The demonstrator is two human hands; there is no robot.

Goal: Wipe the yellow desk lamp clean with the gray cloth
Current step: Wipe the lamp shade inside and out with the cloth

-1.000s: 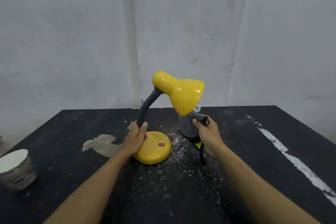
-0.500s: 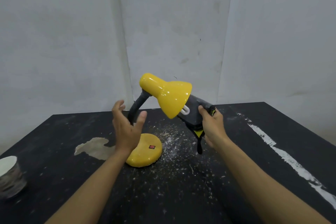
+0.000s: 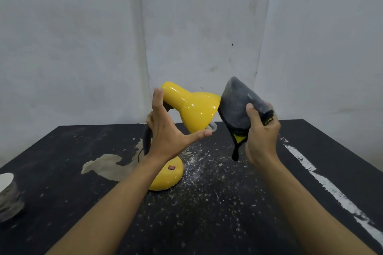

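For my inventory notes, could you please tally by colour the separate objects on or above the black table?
Yellow: 1, the desk lamp
Gray: 1, the cloth in the right hand
White: 1, the bowl at the table's left edge
Total: 3

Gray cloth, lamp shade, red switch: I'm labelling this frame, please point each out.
gray cloth (image 3: 235, 105), head view, flat dusty face.
lamp shade (image 3: 194, 107), head view, glossy outer side.
red switch (image 3: 171, 167), head view, on the base's top.
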